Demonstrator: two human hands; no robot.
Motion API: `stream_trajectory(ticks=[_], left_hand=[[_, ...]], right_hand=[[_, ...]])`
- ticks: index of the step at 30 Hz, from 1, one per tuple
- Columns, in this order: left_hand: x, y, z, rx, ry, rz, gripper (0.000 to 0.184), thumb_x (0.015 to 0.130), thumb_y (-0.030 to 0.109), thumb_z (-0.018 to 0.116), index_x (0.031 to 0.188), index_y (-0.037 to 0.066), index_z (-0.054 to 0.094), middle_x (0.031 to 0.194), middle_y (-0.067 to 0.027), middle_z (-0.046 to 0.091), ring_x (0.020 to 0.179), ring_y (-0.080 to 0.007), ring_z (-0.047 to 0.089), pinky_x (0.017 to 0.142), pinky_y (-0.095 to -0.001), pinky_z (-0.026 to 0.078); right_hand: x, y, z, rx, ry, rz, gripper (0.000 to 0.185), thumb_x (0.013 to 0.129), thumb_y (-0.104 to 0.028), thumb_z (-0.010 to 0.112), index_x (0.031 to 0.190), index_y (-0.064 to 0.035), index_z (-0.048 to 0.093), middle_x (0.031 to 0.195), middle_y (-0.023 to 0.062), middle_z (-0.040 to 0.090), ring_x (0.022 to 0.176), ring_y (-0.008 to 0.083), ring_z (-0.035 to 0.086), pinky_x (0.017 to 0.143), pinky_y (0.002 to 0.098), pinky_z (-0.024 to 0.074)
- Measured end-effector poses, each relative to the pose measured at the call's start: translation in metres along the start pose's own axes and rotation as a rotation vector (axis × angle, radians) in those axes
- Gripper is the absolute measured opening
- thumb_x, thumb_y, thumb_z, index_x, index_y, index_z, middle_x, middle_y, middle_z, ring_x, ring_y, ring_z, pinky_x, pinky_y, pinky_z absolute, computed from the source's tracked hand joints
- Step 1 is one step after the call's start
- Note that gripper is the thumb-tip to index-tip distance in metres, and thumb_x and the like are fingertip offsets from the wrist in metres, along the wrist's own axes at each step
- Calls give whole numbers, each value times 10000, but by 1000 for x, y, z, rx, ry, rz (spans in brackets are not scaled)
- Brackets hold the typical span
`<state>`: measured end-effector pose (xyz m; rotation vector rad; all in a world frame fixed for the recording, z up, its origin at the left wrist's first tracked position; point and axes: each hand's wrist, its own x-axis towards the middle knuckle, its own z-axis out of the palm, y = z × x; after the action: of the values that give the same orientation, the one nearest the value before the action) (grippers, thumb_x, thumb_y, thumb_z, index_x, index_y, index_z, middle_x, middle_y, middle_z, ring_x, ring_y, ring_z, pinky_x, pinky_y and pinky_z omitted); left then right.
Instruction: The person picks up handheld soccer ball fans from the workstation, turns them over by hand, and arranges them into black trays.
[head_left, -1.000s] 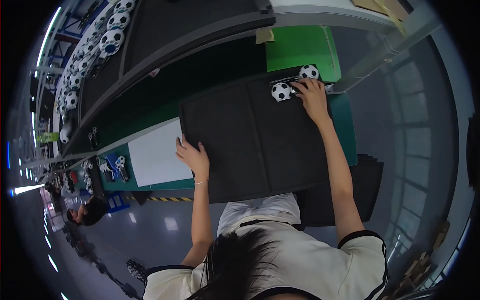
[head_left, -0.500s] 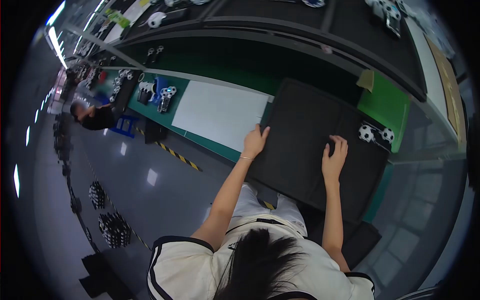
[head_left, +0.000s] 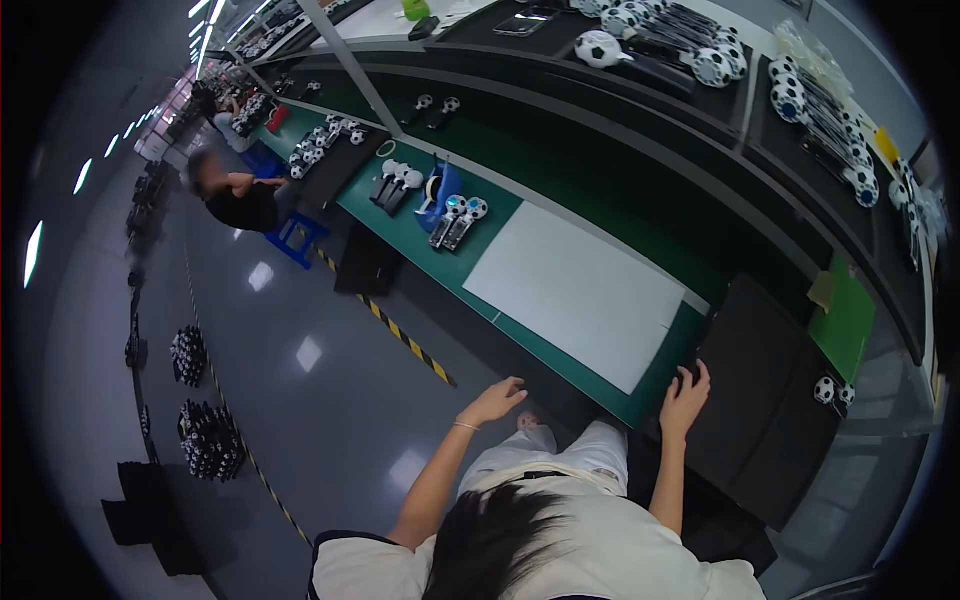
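My left hand (head_left: 495, 402) is held out over my lap, holding nothing, its fingers loosely apart. It is in front of the green bench edge. My right hand (head_left: 685, 402) is open at the left edge of a large black tray (head_left: 765, 400); I cannot tell whether the fingertips touch it. Left of the tray, a white sheet (head_left: 575, 290) lies on the green bench (head_left: 625, 405). Two football-topped devices (head_left: 458, 222) with dark handles lie beyond the sheet, next to a blue tape dispenser (head_left: 437, 197). Another football-headed piece (head_left: 824, 390) rests at the tray's right side.
A shelf above carries black trays with several football-headed devices (head_left: 712, 66). A green board (head_left: 843, 318) stands behind the tray. Further left, a person in black (head_left: 240, 203) sits on a blue stool (head_left: 297, 240). Yellow-black tape (head_left: 405, 340) marks the floor.
The view has swung left, so the tray appears further right and more bench shows. My left hand has come off the tray's edge; my right has gone from over the tray to its left edge.
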<state>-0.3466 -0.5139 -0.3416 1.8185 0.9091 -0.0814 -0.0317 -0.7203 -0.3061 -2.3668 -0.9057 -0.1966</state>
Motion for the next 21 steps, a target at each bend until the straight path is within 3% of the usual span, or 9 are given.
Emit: stream_trajectory(ticks=[1, 3, 4, 6, 8, 10, 12, 18, 21], left_hand=[[-7, -27, -13, -6, -3, -5, 470, 945, 338, 532, 1252, -18, 513, 1104, -226, 627, 1016, -354, 611, 884, -399, 479], [-9, -69, -43, 38, 250, -26, 406, 954, 271, 531, 1234, -23, 520, 1079, -189, 647, 965, -292, 637, 869, -361, 492], [-5, -70, -61, 43, 248, -22, 406, 954, 271, 531, 1234, -23, 520, 1079, -189, 647, 965, -292, 637, 869, -361, 492], [4, -55, -93, -402, 343, -29, 323, 959, 164, 518, 1221, -25, 524, 1074, -142, 654, 946, -207, 642, 856, -312, 497], [18, -37, -125, -433, 367, -20, 295, 955, 115, 509, 1215, -22, 527, 1072, -124, 653, 935, -178, 638, 848, -295, 496], [48, -35, -155, -455, 390, -10, 275, 950, 66, 499, 1210, -19, 530, 1069, -107, 653, 923, -149, 635, 840, -277, 494], [81, -45, -185, -462, 454, 109, 267, 945, 48, 492, 1203, -2, 539, 1095, -104, 640, 921, -164, 642, 824, -285, 494], [147, -41, -325, -335, 481, 152, 248, 961, 63, 486, 1198, 9, 534, 1170, -93, 610, 926, -144, 631, 814, -263, 481], [169, -70, -377, -293, 556, 109, 251, 962, 50, 479, 1205, 4, 522, 1191, -101, 596, 919, -147, 628, 819, -274, 486]], right_hand=[[0, 1, -2, 6, -7, 13, 237, 826, -41, 577, 1063, -34, 592, 1303, 179, 442, 1184, 379, 434, 977, 458, 357], [7, -5, -6, -90, -65, 32, 171, 805, -18, 569, 976, -23, 585, 1302, 196, 434, 1172, 381, 437, 977, 456, 355], [12, -4, -4, -154, -99, 67, 175, 778, -1, 563, 952, -18, 566, 1301, 216, 420, 1163, 391, 430, 972, 464, 352], [28, -23, 4, -221, 7, 142, 209, 754, 10, 555, 962, -13, 558, 1292, 223, 415, 1167, 401, 412, 964, 475, 352], [56, -54, 27, -256, 44, 165, 235, 748, 19, 537, 982, -9, 553, 1293, 231, 409, 1173, 406, 396, 967, 483, 348], [92, -83, 73, -71, 45, 45, 233, 762, 22, 523, 992, -3, 553, 1292, 230, 410, 1185, 397, 389, 983, 473, 348], [135, -128, 146, 66, -31, -3, 233, 773, 8, 560, 1005, -5, 554, 1273, 223, 418, 1191, 398, 395, 994, 463, 357], [293, -295, 412, 381, -201, -161, 284, 780, -7, 645, 1046, -17, 548, 1215, 186, 451, 1156, 357, 449, 974, 407, 399], [365, -386, 517, 653, -409, 27, 300, 819, -121, 646, 1079, -19, 537, 1158, 180, 477, 1086, 360, 507, 926, 398, 437]])
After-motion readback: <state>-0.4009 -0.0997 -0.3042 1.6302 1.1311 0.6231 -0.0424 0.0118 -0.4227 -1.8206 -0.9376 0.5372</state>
